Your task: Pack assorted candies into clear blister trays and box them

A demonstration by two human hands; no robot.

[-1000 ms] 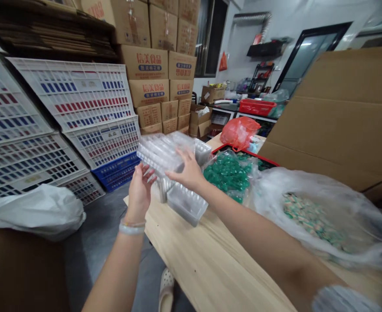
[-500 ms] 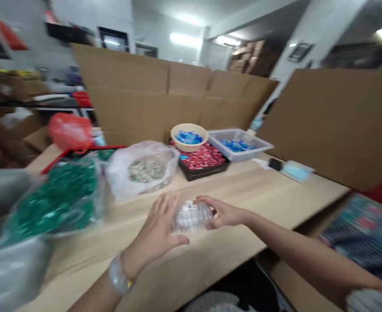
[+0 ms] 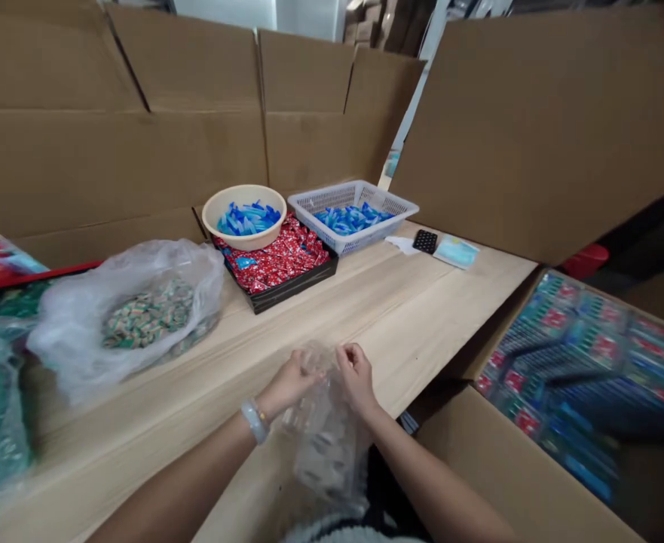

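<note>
Both hands meet at the near edge of the wooden table (image 3: 422, 302). My left hand (image 3: 292, 379) and my right hand (image 3: 356, 375) are closed on the top of a clear plastic container (image 3: 323, 434), which hangs tilted down toward my lap. The container is blurred, and I cannot make out what is inside it. A pale bracelet sits on my left wrist.
On the table stand a clear bag of green-white sweets (image 3: 139, 313), a black tray of red sweets (image 3: 278, 264), a beige bowl (image 3: 245, 216) and a white basket (image 3: 354, 215) of blue pieces. Cardboard walls ring the back. An open carton of packed boxes (image 3: 580, 362) sits at right.
The view swung right from the stack of clear containers to the table's middle. Both hands carried one clear container down to the near edge and now grip its top.
</note>
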